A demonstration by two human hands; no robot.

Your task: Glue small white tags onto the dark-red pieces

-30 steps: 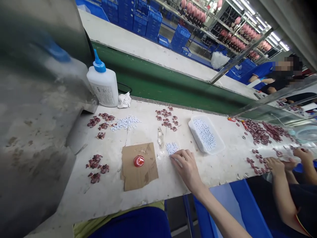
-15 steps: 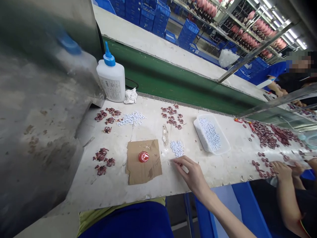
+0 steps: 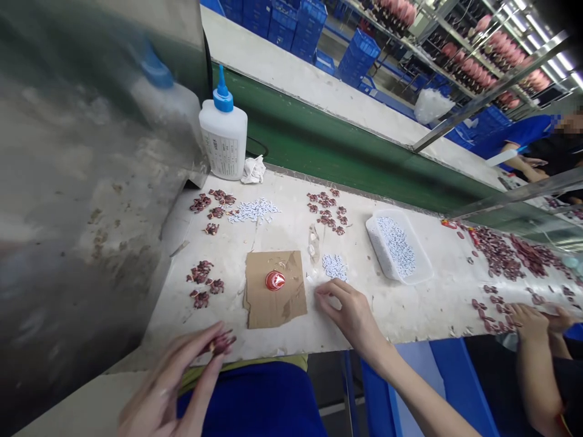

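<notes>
Dark red and small, a knobbly piece (image 3: 221, 343) sits between the thumb and finger of the left hand (image 3: 168, 385); the tips pinch it at one side, and its bumpy end pokes out past them toward the right; it is near the front edge of the table (image 3: 350, 243), lower in the view than the brown cardboard (image 3: 255, 306).

The right hand (image 3: 353, 309) is just beside the small pile of white bits (image 3: 334, 267), on the side nearer the person; its thumb and first finger come close together, but whether they hold a tiny bit cannot be told.

On the cardboard lies a round red thing (image 3: 275, 280) with a shiny middle; it is between the two hands, apart from both; more knobbly pieces lie in groups on the table, some left of the cardboard and some past it; a wider pile of white bits (image 3: 254, 210) is near the white bottle (image 3: 224, 142) with the blue top; a clear tub (image 3: 423, 267) holds lots of white bits, to the right of the small pile; farther right are a co-worker's hands (image 3: 528, 318) by other dark red pieces (image 3: 496, 249).
</notes>
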